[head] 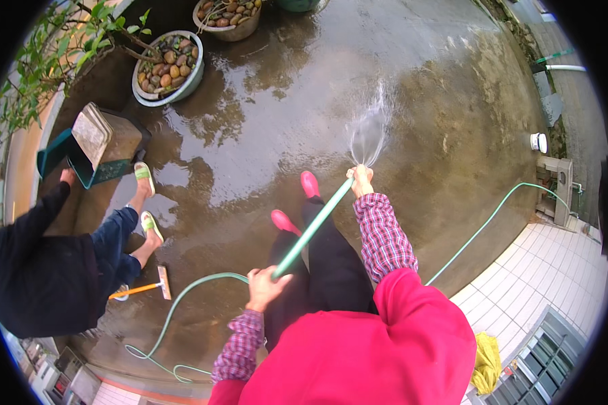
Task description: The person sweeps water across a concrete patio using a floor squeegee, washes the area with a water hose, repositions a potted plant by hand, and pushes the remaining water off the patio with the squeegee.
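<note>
A green garden hose (pixel 314 228) runs taut and slanting between my two hands. My right hand (pixel 363 178) grips its outlet end, and a fan of water (pixel 370 134) sprays from there onto the wet concrete floor (pixel 304 116). Farther back along the hose, my left hand (pixel 266 287) is closed around it at thigh height. Behind that hand the hose curves down to the left and lies in loops on the ground. My pink boots (pixel 310 184) stand on the wet concrete, left of the spray.
At left, a person (pixel 45 273) in green slippers reaches to a green bin (pixel 106 172). A yellow-handled brush (pixel 164 283) lies near them. Stone-filled pots (pixel 169 71) stand at upper left. A white tub (pixel 538 143) sits at right, above a concrete stand (pixel 557 187) near a tap.
</note>
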`<state>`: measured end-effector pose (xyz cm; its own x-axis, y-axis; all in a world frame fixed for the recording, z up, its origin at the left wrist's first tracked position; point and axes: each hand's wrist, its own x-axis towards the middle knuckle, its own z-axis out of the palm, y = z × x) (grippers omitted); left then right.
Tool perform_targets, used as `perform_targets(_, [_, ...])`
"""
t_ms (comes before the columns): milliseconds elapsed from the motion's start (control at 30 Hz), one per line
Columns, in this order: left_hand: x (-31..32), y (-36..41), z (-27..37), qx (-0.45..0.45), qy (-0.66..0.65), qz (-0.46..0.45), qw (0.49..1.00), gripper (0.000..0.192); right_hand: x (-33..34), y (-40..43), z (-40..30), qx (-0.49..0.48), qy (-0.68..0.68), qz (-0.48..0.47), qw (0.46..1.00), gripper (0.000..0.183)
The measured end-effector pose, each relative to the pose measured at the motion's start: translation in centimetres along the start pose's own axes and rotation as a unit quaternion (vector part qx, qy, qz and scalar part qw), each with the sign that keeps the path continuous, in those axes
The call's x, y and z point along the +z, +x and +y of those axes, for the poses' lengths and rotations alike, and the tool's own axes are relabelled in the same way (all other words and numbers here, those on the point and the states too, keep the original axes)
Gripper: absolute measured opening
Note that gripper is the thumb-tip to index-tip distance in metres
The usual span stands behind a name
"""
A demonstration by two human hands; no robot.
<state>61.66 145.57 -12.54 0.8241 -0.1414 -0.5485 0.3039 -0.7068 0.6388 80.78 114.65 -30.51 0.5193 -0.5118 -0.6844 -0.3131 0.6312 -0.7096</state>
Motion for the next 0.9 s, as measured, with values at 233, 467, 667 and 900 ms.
perform_targets(233, [2.4, -8.3, -3.4, -0.16, -0.287, 0.06, 0.943, 0.019, -1.9, -4.9, 6.8, 0.082, -0.066, 0.055, 0.993, 0.008])
perform_targets(467, [8.5, -7.5, 7.3, -0.225, -0.24, 0.182, 0.927, 0.02, -1.0, -0.7, 2.4, 0.107, -0.135, 0.045, 0.984, 0.041])
perform_targets(667, [11.6, -0.6, 19.0, -0.232, -0.12, 0.169, 0.95, 0.031, -2.0, 10.0, -6.3, 0.009, -0.11, -0.01, 0.994, 0.029])
perform_targets(900, [15.9, 1.1, 19.4, -0.214, -0.194, 0.16, 0.944, 0.029, -1.5, 12.0, -10.3, -0.022, -0.119, -0.053, 0.991, 0.025])
